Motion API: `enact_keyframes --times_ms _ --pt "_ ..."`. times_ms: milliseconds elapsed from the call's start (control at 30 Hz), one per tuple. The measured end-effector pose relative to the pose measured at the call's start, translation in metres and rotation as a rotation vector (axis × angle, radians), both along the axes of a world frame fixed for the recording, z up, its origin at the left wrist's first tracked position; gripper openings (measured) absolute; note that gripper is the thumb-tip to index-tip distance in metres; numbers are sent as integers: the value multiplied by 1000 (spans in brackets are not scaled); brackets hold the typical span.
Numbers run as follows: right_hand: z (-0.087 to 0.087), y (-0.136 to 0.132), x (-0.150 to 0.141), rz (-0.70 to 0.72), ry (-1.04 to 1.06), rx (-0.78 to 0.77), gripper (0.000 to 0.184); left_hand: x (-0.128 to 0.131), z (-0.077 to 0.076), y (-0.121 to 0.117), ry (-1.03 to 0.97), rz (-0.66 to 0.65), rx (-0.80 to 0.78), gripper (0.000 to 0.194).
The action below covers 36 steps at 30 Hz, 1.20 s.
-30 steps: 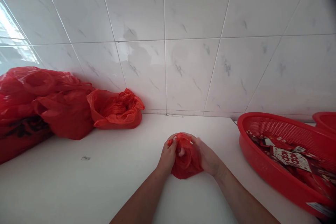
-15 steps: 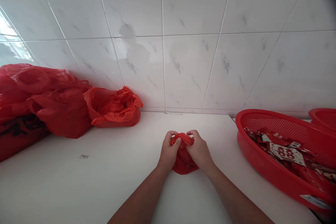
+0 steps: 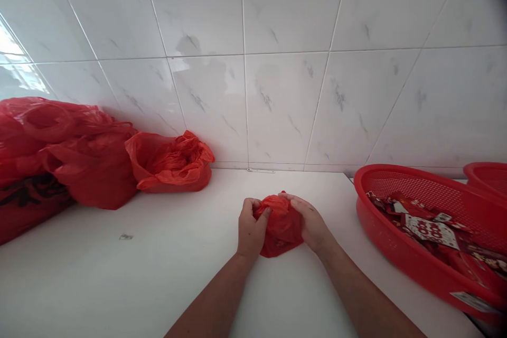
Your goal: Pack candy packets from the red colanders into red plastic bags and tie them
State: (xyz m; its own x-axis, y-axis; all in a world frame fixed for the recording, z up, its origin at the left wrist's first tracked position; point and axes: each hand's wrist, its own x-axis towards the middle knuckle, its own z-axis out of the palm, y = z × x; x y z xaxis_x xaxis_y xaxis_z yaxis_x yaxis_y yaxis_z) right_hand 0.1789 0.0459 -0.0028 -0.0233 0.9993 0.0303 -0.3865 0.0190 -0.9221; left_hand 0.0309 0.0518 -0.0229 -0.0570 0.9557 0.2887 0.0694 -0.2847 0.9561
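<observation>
Just right of centre, a small red plastic bag (image 3: 279,232) sits on the white tabletop, its top rim gathered and folded over. My left hand (image 3: 251,227) grips that rim on the left side, thumb in front and fingers bent. On the other side my right hand (image 3: 311,222) is wrapped along the bag, its fingers reaching over the back of the top edge; its thumb is hidden. Dark shapes show faintly through the plastic, too dim to name.
At right stands a red plastic basket (image 3: 396,269) with printed red packets (image 3: 431,231) in it; another red basket (image 3: 487,177) is behind. Filled red bags (image 3: 99,169) and an open red bag (image 3: 174,163) line the tiled wall (image 3: 285,105) at left.
My right hand has shifted from pinching the rim to lying along the bag's right side, fingers straighter. The bag looks fuller at the top. My left hand keeps its grip.
</observation>
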Motion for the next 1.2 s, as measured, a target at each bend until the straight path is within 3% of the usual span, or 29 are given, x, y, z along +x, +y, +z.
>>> enact_keyframes --times_ms 200,400,567,767,833,933,1000,1067,1200 --pt "-7 8 16 -423 -415 -29 22 -10 2 10 69 140 71 22" --pt "-20 15 42 -665 -583 -39 20 -19 3 17 -12 290 -48 25" --pt "-30 19 52 -735 -629 -42 20 -18 -5 20 -280 209 -186 31" --pt "-18 13 44 -661 -502 14 30 -19 -4 18 -394 91 -185 37" --pt "-12 13 41 -620 -334 42 46 -19 -2 16 -378 7 -185 39" --pt "-6 13 39 -486 -31 45 65 -16 0 11 -263 -117 -184 57" --pt "-5 12 39 -296 65 23 55 -14 1 9 -163 -190 -185 69" --pt "-7 11 39 -102 101 -17 39 -11 1 7 -78 -229 -183 69" --pt "-11 7 38 56 101 -122 29 -7 3 3 -33 -226 -159 39"
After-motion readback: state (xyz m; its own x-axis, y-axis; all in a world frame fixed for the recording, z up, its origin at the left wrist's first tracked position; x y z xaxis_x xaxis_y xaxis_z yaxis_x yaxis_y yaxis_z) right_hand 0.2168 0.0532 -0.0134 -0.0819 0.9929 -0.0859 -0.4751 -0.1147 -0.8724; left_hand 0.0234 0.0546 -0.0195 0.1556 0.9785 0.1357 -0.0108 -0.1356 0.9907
